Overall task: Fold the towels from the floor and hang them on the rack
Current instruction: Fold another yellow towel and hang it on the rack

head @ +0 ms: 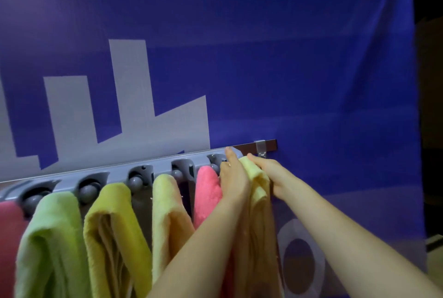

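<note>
A grey rack (163,168) with ball-shaped holders runs along the blue wall. From it hang several folded towels: pink (9,237) at far left, green (52,237), mustard yellow (112,225), pale yellow (165,209) and pink (207,192). At the rack's right end a pale yellow towel (257,192) is held up between both hands. My left hand (233,178) presses on its left side, fingers pointing up at the rack. My right hand (268,170) grips the towel's top fold from the right.
A blue banner (287,70) with grey shapes covers the wall behind. A dark bar with a clear clip (261,148) sticks out past the rack's right end. Darkness lies beyond the banner's right edge.
</note>
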Action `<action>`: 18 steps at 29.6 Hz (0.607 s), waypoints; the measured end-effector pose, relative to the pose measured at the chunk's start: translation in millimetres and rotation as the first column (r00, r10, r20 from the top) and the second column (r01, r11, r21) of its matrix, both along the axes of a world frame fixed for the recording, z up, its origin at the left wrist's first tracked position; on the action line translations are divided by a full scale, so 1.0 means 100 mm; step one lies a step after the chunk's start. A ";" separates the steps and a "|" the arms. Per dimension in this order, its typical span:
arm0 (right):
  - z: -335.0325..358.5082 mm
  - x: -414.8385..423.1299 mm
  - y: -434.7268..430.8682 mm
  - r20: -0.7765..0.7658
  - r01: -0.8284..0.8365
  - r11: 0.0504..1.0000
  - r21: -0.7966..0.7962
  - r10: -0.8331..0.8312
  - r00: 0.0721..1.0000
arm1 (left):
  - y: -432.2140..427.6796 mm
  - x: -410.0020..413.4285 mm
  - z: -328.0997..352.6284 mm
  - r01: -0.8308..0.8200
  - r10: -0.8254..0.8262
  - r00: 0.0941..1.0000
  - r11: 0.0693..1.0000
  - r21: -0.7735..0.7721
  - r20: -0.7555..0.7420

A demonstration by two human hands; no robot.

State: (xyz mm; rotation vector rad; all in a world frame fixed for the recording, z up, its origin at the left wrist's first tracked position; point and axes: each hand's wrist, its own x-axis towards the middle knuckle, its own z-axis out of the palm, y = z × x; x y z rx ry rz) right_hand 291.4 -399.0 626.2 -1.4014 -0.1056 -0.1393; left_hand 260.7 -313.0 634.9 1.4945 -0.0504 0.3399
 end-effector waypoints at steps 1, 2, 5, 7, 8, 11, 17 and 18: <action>-0.06 0.06 0.03 -0.010 0.015 1.000 0.016 -0.014 1.000 | -0.03 0.09 -0.06 -0.009 0.010 0.999 0.999 0.037 -0.036; -0.08 0.09 0.06 -0.021 0.025 0.999 0.040 -0.025 0.999 | -0.06 0.13 -0.08 -0.011 0.014 0.998 0.999 0.044 -0.068; -0.14 0.13 0.13 -0.063 0.095 0.995 0.019 -0.094 0.994 | -0.13 0.25 -0.16 -0.092 0.091 0.985 0.996 0.002 -0.143; -0.17 0.08 0.14 -0.081 0.101 0.995 0.013 -0.100 0.992 | -0.15 0.23 -0.20 -0.125 0.122 0.981 0.992 -0.012 -0.151; -0.20 0.06 0.14 -0.067 0.076 0.995 0.057 -0.072 0.995 | -0.16 0.20 -0.24 -0.096 0.091 0.989 0.995 -0.035 -0.116; -0.39 -0.09 0.10 0.013 0.086 0.973 0.214 -0.091 0.996 | -0.19 0.05 -0.51 0.090 -0.088 0.996 0.994 -0.057 0.035; -0.97 -0.74 0.10 0.145 0.209 0.965 0.155 -0.232 0.962 | -0.15 -0.40 -0.88 0.223 -0.227 0.972 0.972 0.071 0.055; -1.03 -0.82 0.10 0.173 0.219 0.963 0.156 -0.245 0.954 | -0.12 -0.48 -0.89 0.250 -0.253 0.966 0.966 0.056 0.049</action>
